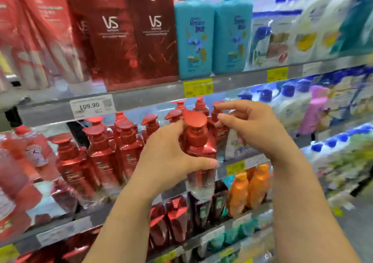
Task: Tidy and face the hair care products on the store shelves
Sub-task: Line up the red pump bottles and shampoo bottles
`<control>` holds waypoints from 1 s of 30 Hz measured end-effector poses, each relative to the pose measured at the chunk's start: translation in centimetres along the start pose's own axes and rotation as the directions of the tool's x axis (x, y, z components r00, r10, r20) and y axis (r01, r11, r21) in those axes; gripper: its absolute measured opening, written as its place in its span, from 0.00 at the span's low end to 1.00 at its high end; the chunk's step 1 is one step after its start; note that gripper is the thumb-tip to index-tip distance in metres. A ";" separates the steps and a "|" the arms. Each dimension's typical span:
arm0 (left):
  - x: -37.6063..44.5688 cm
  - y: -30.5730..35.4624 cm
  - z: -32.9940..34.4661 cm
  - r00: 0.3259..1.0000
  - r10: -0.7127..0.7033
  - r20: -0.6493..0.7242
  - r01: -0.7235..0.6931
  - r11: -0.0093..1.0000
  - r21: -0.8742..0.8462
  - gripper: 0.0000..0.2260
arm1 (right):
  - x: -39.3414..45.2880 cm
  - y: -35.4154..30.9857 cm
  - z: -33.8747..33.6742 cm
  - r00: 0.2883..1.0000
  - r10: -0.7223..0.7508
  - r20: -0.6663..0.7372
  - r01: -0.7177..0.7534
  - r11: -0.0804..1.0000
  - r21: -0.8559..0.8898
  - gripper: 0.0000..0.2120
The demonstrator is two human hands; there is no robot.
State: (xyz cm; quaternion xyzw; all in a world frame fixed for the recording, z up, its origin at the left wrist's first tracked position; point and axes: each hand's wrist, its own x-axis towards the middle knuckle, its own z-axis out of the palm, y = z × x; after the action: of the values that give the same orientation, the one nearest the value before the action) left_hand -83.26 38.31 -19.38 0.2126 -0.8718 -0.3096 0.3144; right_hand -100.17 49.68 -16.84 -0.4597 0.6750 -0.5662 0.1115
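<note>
A red pump bottle (198, 141) with a clear lower part is held out in front of the middle shelf, and my left hand (167, 158) is wrapped around its body. My right hand (250, 127) hovers just right of the bottle's pump head, fingers curled and apart, holding nothing. Behind them a row of matching red pump bottles (121, 141) stands on the middle shelf (238, 160). The picture is blurred by motion.
The upper shelf (141, 99) carries tall red VS packs (133, 34), two blue pump bottles (212, 34) and white packs. White and pink bottles (302, 109) stand to the right. Orange bottles (250, 190) and dark red pouches (171, 220) fill the lower shelves.
</note>
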 end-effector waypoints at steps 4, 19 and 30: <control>2.7 1.5 4.0 0.995 -0.029 -0.096 0.032 0.999 0.030 0.31 | 0.9 2.4 -4.7 1.000 0.005 -0.027 -0.005 1.000 0.006 0.10; 6.9 0.9 10.0 0.931 -0.150 -0.332 0.316 0.785 0.533 0.30 | 4.8 7.7 -9.5 0.971 0.082 0.223 -0.091 0.995 0.031 0.16; 8.3 -0.3 10.8 0.923 -0.191 -0.333 0.377 0.622 0.687 0.30 | 4.9 9.5 -10.7 0.951 0.126 0.281 -0.124 0.992 -0.026 0.16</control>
State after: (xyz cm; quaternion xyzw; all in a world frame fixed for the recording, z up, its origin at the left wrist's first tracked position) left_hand -96.44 37.78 -22.77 0.4911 -0.8342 0.0507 0.2456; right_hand -114.74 52.48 -19.74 -0.4925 0.6821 -0.4841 0.2406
